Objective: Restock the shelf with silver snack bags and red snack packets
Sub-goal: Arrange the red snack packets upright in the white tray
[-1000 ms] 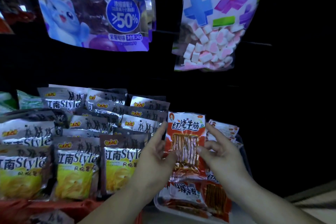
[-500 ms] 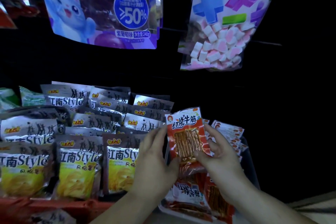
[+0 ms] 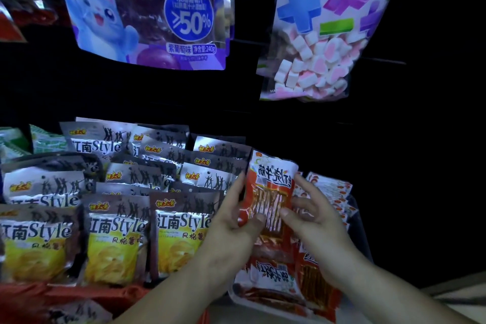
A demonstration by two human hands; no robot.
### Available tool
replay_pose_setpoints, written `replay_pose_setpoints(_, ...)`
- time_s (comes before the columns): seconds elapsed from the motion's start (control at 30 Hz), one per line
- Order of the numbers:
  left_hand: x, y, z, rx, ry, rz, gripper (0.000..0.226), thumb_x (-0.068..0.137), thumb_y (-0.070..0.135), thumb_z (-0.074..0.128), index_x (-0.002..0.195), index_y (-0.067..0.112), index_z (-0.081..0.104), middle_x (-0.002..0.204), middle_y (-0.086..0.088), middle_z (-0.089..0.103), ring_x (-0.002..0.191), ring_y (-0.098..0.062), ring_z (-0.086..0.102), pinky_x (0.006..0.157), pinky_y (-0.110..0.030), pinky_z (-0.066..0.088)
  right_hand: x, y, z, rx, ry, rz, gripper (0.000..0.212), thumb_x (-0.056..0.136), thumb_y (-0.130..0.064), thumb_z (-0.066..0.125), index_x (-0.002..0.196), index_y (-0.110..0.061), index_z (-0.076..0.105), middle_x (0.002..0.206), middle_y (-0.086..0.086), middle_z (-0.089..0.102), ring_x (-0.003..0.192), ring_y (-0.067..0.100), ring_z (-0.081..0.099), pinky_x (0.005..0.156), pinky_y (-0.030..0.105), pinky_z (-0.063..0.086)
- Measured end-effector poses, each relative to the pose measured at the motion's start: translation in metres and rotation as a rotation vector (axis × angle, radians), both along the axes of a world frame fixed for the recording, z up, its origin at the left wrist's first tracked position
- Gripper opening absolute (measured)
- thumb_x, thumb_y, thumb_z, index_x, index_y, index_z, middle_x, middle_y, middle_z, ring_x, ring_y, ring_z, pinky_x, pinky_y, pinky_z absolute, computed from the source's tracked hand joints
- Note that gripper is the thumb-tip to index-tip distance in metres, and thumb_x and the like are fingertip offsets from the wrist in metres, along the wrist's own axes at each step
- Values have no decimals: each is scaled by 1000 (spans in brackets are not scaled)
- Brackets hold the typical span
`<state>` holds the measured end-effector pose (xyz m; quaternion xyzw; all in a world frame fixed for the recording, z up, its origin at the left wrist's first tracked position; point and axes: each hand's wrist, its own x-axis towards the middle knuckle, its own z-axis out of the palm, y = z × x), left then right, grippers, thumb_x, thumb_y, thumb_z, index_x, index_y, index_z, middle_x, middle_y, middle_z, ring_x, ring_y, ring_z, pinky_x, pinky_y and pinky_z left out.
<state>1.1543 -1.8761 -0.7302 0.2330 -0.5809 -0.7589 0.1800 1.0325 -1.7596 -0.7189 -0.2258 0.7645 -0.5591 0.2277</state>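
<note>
The held red snack packet (image 3: 271, 192) is a flat, glossy film pouch, rectangular, with a white printed band across its top and a clear window showing thin pale strips packed side by side. It stands upright between the two hands. The left hand (image 3: 234, 229) grips its left edge: the thumb presses on the front face at the lower left of the window, and the fingers (image 3: 236, 188) extend up behind that edge. The right hand (image 3: 318, 221) grips the right edge in the same manner, thumb on the front and fingers (image 3: 306, 187) curled behind. Both thumbs nearly meet at mid-height of the packet. Directly below the thumbs and between the wrists, more red snack packets (image 3: 273, 279) lie flat and overlapped in a shallow tray (image 3: 361, 234); behind the right fingers, further packets of the same kind stand on edge. Just left of the left fingers, silver snack bags (image 3: 115, 239) stand in tiered rows, crinkled metallic film with yellow lower panels and dark figure prints. Well above both hands hang a purple bag (image 3: 147, 13) with a blue cartoon cat and a clear-bottomed bag (image 3: 323, 34) of pink-and-white cubes.
</note>
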Motion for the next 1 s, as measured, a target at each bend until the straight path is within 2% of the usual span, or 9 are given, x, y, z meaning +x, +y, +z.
replay_pose_setpoints(0.07, 1, 1, -5, -101, -39, 15, 84, 101, 4, 59, 143, 69, 28, 121, 27, 68, 109, -15, 70, 88, -40, 62, -5, 1, 0, 11, -3, -34, 68, 95, -8, 71, 138, -57, 48, 85, -11, 64, 74, 3, 63, 67, 22, 50)
replay_pose_setpoints(0.2, 0, 1, -18, -151, -122, 157, 84, 94, 3, 70, 152, 46, 29, 115, -2, 63, 88, -6, 71, 66, -27, 61, -4, -1, -1, 1, 80, -18, 66, 95, -3, 68, 142, -45, 49, 92, 5, 59, 67, 7, 57, 65, 15, 47)
replay_pose_setpoints(0.27, -1, 0, -20, -168, -126, 173, 78, 92, 6, 73, 148, 45, 37, 112, -2, 63, 88, -16, 71, 70, -43, 63, -3, 0, -1, 12, 126, 2, 64, 96, -6, 69, 143, -44, 47, 100, 0, 60, 78, 5, 61, 70, 13, 49)
replay_pose_setpoints(0.37, 2, 1, -18, -302, -86, 162, 76, 95, 6, 70, 144, 54, 37, 102, 12, 63, 85, -12, 68, 68, -35, 62, -4, -1, 2, 46, 150, 3, 50, 93, -36, 72, 131, -59, 48, 123, -25, 57, 99, -15, 59, 88, 14, 49)
replay_pose_setpoints(0.53, 5, 13, -25, -853, -90, 26, 61, 92, 13, 70, 144, 42, 53, 114, 28, 52, 107, 5, 57, 89, -14, 49, -15, -10, 20, -114, -346, 109, 32, 90, -49, 71, 121, -43, 68, 131, 1, 64, 109, 27, 70, 77, 39, 63)
replay_pose_setpoints(0.67, 3, 9, -42, -855, -154, -173, 51, 92, 32, 69, 142, 34, 57, 132, 29, 50, 116, 9, 53, 101, -16, 45, -30, -13, 3, 74, 39, 15, 29, 98, -18, 70, 105, -46, 63, 122, -22, 57, 121, 12, 59, 94, 30, 48)
replay_pose_setpoints(0.73, 1, 0, -51, -840, -212, -103, 46, 91, 31, 67, 137, 33, 62, 128, 29, 52, 116, 10, 53, 103, -19, 46, -36, -11, -8, 103, 125, 35, 28, 99, -14, 67, 99, -41, 65, 110, -22, 63, 102, 12, 64, 87, 33, 56)
replay_pose_setpoints(0.83, 0, -11, -59, -793, -242, 6, 41, 91, 23, 63, 131, 33, 64, 119, 24, 57, 105, 2, 61, 91, -25, 54, -38, -15, -19, 160, 120, 143, 17, 99, -8, 64, 95, -24, 68, 97, -2, 68, 90, 33, 62, 75, 34, 57)
replay_pose_setpoints(1.0, -3, -20, -69, -768, -271, 56, 41, 87, 15, 56, 125, 28, 67, 117, 18, 60, 98, -2, 65, 82, -30, 57, -46, -13, -38, 581, 13, 575, 21, 88, -20, 79, 106, -31, 76, 104, -10, 73, 98, 6, 69, 92, 33, 58)
